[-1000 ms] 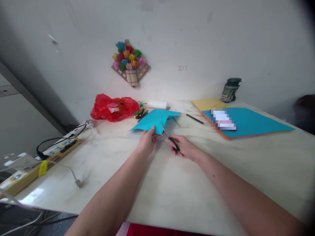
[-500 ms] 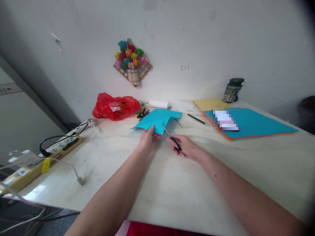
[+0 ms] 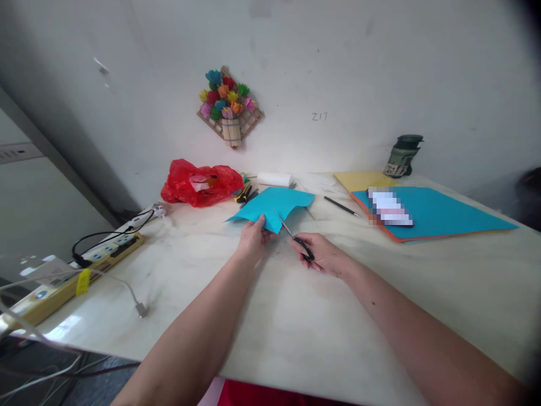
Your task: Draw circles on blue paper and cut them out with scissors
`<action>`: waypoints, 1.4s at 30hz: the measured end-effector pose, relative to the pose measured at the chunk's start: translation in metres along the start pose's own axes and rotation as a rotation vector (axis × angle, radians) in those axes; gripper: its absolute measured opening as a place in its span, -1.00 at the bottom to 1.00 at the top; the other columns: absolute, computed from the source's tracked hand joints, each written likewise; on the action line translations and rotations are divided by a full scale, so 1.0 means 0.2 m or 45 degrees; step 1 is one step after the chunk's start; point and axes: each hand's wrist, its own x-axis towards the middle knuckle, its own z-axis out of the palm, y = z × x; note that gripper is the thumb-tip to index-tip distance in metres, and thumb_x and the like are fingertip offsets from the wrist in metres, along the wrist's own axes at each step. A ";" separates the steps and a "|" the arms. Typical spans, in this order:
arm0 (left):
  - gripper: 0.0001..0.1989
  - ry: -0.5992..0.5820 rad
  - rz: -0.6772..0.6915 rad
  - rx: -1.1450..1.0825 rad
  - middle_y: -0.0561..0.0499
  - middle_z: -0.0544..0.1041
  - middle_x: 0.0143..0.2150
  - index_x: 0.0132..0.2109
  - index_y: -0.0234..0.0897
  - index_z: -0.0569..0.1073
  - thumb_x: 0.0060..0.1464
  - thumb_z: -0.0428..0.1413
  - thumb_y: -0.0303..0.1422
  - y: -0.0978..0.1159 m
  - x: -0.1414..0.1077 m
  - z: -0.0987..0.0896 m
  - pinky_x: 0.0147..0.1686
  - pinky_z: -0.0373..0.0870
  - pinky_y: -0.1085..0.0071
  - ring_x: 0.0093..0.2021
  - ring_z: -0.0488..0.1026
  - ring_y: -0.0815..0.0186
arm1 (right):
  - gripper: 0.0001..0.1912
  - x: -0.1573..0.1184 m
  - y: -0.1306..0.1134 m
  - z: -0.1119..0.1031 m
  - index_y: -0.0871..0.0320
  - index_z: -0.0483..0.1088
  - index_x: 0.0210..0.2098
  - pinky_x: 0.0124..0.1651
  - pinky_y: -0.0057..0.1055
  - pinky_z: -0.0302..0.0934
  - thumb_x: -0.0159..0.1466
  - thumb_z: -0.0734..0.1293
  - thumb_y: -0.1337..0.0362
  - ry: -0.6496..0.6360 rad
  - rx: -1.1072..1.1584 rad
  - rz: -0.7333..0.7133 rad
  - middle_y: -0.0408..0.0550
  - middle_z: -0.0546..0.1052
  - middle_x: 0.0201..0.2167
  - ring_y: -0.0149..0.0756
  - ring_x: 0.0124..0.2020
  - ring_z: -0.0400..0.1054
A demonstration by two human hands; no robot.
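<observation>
A piece of blue paper (image 3: pixel 270 203) is held just above the table by my left hand (image 3: pixel 253 237), its thumb on top of the near edge and the fingers underneath. My right hand (image 3: pixel 319 252) is wrapped round the black handles of a pair of scissors (image 3: pixel 303 248). The scissor blades point up and left, lying at the paper's near right edge, where it has a cut-in curve. A pen (image 3: pixel 341 206) rests on the table to the right of the paper.
On the right lie stacked coloured sheets (image 3: pixel 448 211) with a blurred phone (image 3: pixel 391 207) on top; a green bottle (image 3: pixel 403 157) stands behind. A red plastic bag (image 3: pixel 200 183), a yellow-black cutter (image 3: pixel 243 194) and a white roll (image 3: pixel 274 179) are at the back. A power strip (image 3: pixel 97 259) with cables runs along the left.
The whole view has shifted slightly. The scissor blades sit a little further left in the paper; both hands keep their holds.
</observation>
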 end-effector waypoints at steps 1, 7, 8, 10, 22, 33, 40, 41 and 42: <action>-0.87 -0.002 0.003 0.005 -0.06 0.46 -0.49 -0.34 -0.39 0.34 0.05 0.01 -0.37 0.00 0.00 0.00 -0.57 0.36 0.42 -0.52 0.43 0.30 | -0.76 0.00 0.00 0.00 0.18 0.26 -0.46 -0.82 -0.62 -0.17 0.09 0.23 0.10 -0.004 0.004 -0.004 -0.24 0.24 -0.67 -0.59 -0.77 0.09; -0.86 -0.028 0.005 0.020 -0.05 0.45 -0.50 -0.35 -0.39 0.34 0.02 0.02 -0.37 0.00 0.01 -0.02 -0.56 0.37 0.41 -0.55 0.41 0.33 | -0.72 0.00 0.01 0.00 0.19 0.25 -0.46 -0.82 -0.63 -0.19 0.09 0.23 0.07 -0.019 0.023 0.018 -0.24 0.24 -0.66 -0.60 -0.77 0.09; -0.86 -0.034 0.002 0.020 -0.05 0.45 -0.49 -0.35 -0.39 0.34 0.02 0.02 -0.36 0.00 0.01 -0.02 -0.55 0.37 0.41 -0.55 0.41 0.33 | -0.72 0.00 0.01 0.00 0.19 0.25 -0.47 -0.82 -0.63 -0.19 0.10 0.22 0.07 -0.023 0.023 0.018 -0.24 0.24 -0.66 -0.60 -0.77 0.09; -0.86 -0.044 -0.001 0.017 -0.05 0.45 -0.50 -0.35 -0.40 0.34 0.01 0.03 -0.36 0.00 0.01 -0.02 -0.55 0.37 0.41 -0.55 0.41 0.33 | -0.73 0.00 0.01 0.00 0.19 0.24 -0.47 -0.82 -0.62 -0.19 0.10 0.22 0.08 -0.022 0.022 0.018 -0.24 0.25 -0.66 -0.60 -0.76 0.10; -0.87 0.000 -0.021 0.017 -0.06 0.45 -0.50 -0.37 -0.40 0.35 0.02 0.02 -0.37 -0.01 0.02 -0.02 -0.57 0.39 0.41 -0.53 0.43 0.30 | -0.77 0.00 -0.02 0.01 0.19 0.25 -0.50 -0.80 -0.59 -0.24 0.11 0.22 0.13 0.019 0.015 0.046 -0.24 0.22 -0.69 -0.60 -0.78 0.06; -0.86 -0.051 -0.095 0.022 -0.09 0.47 -0.45 -0.30 -0.39 0.34 0.01 0.04 -0.37 0.00 0.04 -0.04 -0.54 0.42 0.34 -0.49 0.46 0.24 | -0.76 -0.01 -0.01 -0.01 0.18 0.25 -0.49 -0.82 -0.59 -0.30 0.11 0.22 0.11 -0.027 0.025 0.069 -0.24 0.23 -0.67 -0.60 -0.77 0.07; -0.86 -0.076 -0.076 0.028 -0.06 0.45 -0.47 -0.30 -0.38 0.35 -0.01 0.06 -0.37 0.00 0.04 -0.05 -0.54 0.41 0.35 -0.51 0.44 0.27 | -0.71 0.00 0.00 -0.01 0.20 0.25 -0.48 -0.82 -0.61 -0.26 0.10 0.23 0.06 -0.023 0.032 0.080 -0.23 0.25 -0.67 -0.60 -0.77 0.08; -0.86 -0.083 -0.080 0.027 -0.07 0.45 -0.47 -0.30 -0.38 0.36 -0.01 0.05 -0.37 0.00 0.04 -0.06 -0.55 0.41 0.34 -0.51 0.44 0.26 | -0.70 0.00 0.01 -0.01 0.19 0.25 -0.48 -0.82 -0.61 -0.25 0.09 0.24 0.05 -0.026 0.034 0.078 -0.23 0.25 -0.67 -0.60 -0.76 0.08; -0.86 -0.091 -0.086 0.028 -0.07 0.45 -0.46 -0.30 -0.39 0.36 -0.01 0.05 -0.38 0.00 0.04 -0.06 -0.55 0.41 0.34 -0.50 0.44 0.25 | -0.69 0.00 0.01 -0.01 0.19 0.24 -0.48 -0.83 -0.61 -0.25 0.09 0.24 0.04 -0.032 0.039 0.074 -0.24 0.25 -0.67 -0.60 -0.76 0.09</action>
